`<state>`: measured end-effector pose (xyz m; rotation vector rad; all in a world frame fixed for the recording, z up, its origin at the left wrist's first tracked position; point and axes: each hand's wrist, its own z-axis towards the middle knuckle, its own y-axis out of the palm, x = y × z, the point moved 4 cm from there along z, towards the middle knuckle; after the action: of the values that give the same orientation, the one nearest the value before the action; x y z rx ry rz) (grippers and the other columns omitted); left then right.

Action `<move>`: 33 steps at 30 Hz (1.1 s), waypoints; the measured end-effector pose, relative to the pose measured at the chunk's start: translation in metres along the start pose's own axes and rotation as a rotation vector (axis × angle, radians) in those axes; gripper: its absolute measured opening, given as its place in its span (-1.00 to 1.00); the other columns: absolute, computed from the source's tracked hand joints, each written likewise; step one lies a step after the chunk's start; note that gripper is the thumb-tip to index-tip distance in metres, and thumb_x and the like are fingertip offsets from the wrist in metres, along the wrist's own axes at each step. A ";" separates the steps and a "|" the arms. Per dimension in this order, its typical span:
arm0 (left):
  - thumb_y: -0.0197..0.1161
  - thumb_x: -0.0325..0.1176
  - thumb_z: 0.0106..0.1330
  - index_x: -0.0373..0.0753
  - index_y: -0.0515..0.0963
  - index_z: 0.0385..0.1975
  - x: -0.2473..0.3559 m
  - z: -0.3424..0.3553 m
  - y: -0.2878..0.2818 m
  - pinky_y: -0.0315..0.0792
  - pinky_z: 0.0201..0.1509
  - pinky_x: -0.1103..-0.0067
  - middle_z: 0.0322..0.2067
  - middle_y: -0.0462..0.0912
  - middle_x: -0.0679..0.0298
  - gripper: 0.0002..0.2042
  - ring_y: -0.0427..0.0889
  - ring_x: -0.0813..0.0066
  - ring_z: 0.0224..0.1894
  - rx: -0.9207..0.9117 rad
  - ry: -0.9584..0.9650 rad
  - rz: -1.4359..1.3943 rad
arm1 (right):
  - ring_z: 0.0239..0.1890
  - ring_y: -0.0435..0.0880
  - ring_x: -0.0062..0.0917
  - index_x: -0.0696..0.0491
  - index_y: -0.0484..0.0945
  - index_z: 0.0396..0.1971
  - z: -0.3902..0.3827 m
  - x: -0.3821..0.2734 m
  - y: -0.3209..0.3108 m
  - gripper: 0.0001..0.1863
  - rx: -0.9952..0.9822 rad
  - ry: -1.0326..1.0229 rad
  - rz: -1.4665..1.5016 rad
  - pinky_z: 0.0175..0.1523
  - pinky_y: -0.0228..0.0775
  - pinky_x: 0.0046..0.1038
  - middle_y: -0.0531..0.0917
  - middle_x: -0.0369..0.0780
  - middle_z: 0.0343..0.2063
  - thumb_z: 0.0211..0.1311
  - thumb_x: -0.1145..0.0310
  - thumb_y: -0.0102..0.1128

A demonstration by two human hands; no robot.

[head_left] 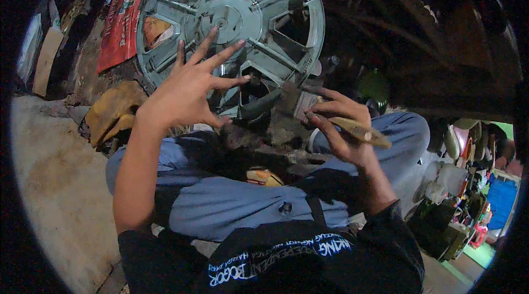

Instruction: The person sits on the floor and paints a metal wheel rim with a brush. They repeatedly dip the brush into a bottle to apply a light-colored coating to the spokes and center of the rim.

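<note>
A round grey-green spoked wheel [234,10] stands tilted in front of me, its hub facing my way. Over its lower left part my left hand [190,87] is spread, all fingers apart and holding nothing. Whether those fingertips touch the spokes, I cannot tell. At the wheel's lower right, my right hand [344,118] grips a flat paintbrush [305,104] with a metal band and a wooden handle. The handle sticks out behind my fingers. The brush's dark, blurred bristles point toward the wheel's rim; contact between them is unclear.
My crossed legs in blue trousers [220,206] lie below the wheel. A yellow-brown bundle [115,109] sits to the left, near a red printed sheet [124,21]. A green rounded object [373,87] is in the dark at right, with household clutter [452,200] further right.
</note>
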<state>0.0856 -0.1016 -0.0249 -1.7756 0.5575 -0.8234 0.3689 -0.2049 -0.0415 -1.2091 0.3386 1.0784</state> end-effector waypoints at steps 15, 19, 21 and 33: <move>0.68 0.00 -0.34 0.39 0.59 0.27 -0.017 -0.002 -0.001 -0.34 0.54 -0.37 0.65 -0.12 0.42 -0.09 -0.34 -0.07 0.66 -0.078 0.046 0.022 | 0.05 0.74 -0.31 0.19 0.74 -0.20 0.003 0.006 -0.004 -0.87 0.218 0.201 0.056 0.14 0.56 -0.38 0.74 0.00 0.01 0.27 0.57 0.34; 0.68 0.02 -0.33 0.40 0.59 0.27 -0.018 -0.004 -0.002 -0.33 0.55 -0.35 0.65 -0.11 0.42 -0.09 -0.35 -0.05 0.67 -0.088 0.055 0.044 | 0.07 0.74 -0.33 0.14 0.74 -0.07 -0.018 0.014 -0.006 -0.75 0.117 0.251 0.227 0.15 0.56 -0.36 0.74 -0.01 0.03 0.25 0.47 0.39; 0.69 0.04 -0.31 0.38 0.59 0.27 -0.017 -0.005 0.001 -0.33 0.56 -0.33 0.64 -0.09 0.41 -0.10 -0.33 -0.05 0.67 -0.056 0.056 0.021 | 0.05 0.75 -0.31 0.12 0.72 0.02 -0.022 0.010 -0.008 -0.66 0.142 0.421 0.403 0.17 0.53 -0.36 0.75 -0.03 -0.01 0.24 0.43 0.42; 0.58 0.10 0.04 0.40 0.45 0.37 -0.005 0.028 -0.007 -0.07 0.47 -0.38 0.57 0.06 0.24 -0.22 -0.05 -0.29 0.59 0.319 -0.259 -0.016 | 0.07 0.72 -0.25 0.09 0.78 -0.07 -0.017 0.009 -0.030 -0.75 0.171 0.234 0.359 0.20 0.51 -0.29 0.77 -0.16 0.01 0.26 0.40 0.38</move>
<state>0.1038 -0.0781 -0.0255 -1.5608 0.2265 -0.6400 0.4029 -0.2144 -0.0366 -1.1472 0.8375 1.1870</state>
